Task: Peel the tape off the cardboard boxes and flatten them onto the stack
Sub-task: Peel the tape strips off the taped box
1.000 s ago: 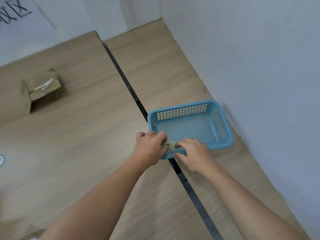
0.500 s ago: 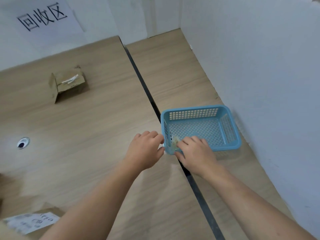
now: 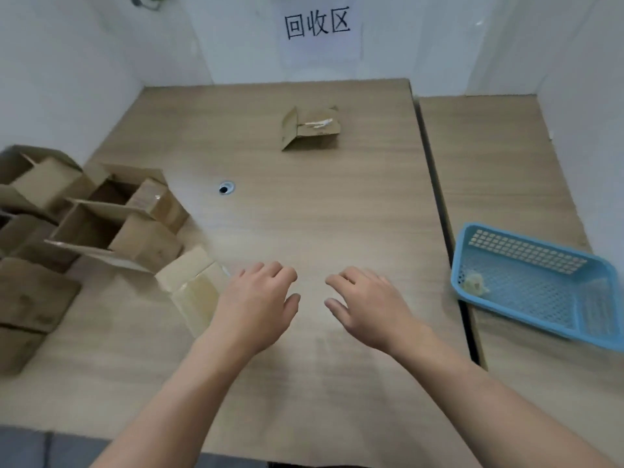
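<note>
Both hands are empty. The left hand [image 3: 256,305] and right hand [image 3: 368,305] hover apart over the tabletop [image 3: 320,214], fingers relaxed and gripping nothing.

A wad of tape [image 3: 474,283] lies in the blue basket [image 3: 523,251] at the right, so at least one strip seems dealt with. At the far side, below the sign [image 3: 317,27], one folded box [image 3: 310,130] lies alone, not quite flat, with one flap raised and a pale strip on top. It looks like the start of the stack.

Most of the work seems left. A cluster of boxes [image 3: 111,224] stands at the left edge, several open and none flattened. A small box [image 3: 194,288], glossy along its top as if taped, sits just beside the left hand and is probably next.
</note>
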